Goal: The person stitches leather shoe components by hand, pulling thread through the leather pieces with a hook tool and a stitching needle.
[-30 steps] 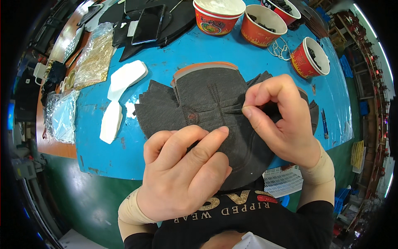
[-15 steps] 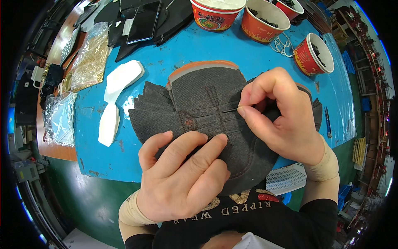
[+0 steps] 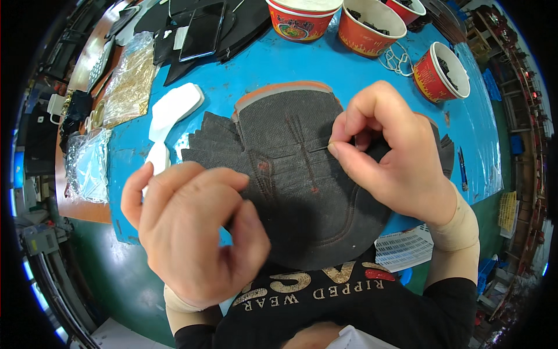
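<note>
Dark cloth piece (image 3: 296, 174): in the middle of the frame, its long axis running roughly top to bottom, from a curved upper edge to a rounded lower one.
Cloth surface: charcoal, matte and finely ribbed, with reddish stitch lines and a few creases across the centre; an orange-and-grey band rims the top.
Layers beside it: pleated dark cloth edges (image 3: 212, 134) fan out at centre left.
Thin strand (image 3: 317, 149): dark, lying almost crosswise to the cloth's long axis.
Right hand (image 3: 386, 154): right of centre, thumb and forefinger pinched on the strand; the cloth's middle lies to its left, and this hand is the nearer to it.
Left hand (image 3: 197, 230): lower left, blurred, fingers loosely curled; whether it grips anything or touches the cloth, I cannot tell. The cloth's middle lies up and right of it.
White pads (image 3: 177, 107): smooth, angular, left of the cloth.
Counter (image 3: 232, 75): glossy blue covering, scuffed.
Paper tubs (image 3: 372, 29): red, round, upper right.
</note>
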Demonstrator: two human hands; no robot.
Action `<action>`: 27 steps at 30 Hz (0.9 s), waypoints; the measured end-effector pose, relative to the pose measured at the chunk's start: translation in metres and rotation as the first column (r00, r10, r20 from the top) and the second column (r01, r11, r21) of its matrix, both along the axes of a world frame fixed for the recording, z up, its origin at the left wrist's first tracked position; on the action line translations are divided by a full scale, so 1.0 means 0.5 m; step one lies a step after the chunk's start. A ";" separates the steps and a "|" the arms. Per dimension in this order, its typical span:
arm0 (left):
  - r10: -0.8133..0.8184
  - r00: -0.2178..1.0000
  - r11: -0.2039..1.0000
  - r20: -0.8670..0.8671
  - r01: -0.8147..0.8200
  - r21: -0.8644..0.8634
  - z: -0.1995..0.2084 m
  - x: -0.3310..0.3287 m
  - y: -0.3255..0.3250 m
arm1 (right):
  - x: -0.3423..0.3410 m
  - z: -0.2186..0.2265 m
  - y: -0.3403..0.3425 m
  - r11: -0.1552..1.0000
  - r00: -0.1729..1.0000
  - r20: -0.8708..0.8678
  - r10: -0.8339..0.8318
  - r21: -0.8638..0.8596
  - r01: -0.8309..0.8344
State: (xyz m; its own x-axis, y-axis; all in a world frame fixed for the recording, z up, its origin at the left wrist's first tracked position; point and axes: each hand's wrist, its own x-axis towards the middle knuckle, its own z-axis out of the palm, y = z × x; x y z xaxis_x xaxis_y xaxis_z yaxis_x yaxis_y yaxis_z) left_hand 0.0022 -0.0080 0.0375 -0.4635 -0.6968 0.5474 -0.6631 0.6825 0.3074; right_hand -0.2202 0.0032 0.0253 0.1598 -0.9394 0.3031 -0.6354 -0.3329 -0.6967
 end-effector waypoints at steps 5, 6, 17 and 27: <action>-0.191 0.977 0.981 0.094 0.188 0.044 -0.007 -0.009 -0.005 | 0.000 0.000 0.000 1.000 1.000 0.021 0.005 0.004 -0.005; -0.188 0.977 0.982 0.096 0.185 0.043 -0.008 -0.015 -0.003 | 0.001 0.000 0.000 1.000 1.000 0.023 0.008 0.003 -0.008; -0.240 0.936 0.967 0.259 0.252 -0.015 -0.028 -0.048 0.001 | -0.013 0.002 0.012 0.999 0.990 0.136 -0.044 0.026 0.041; -0.220 0.939 0.974 0.264 0.226 0.009 -0.027 -0.047 0.004 | -0.023 -0.017 0.033 0.934 0.938 -0.344 -0.033 -0.345 -0.094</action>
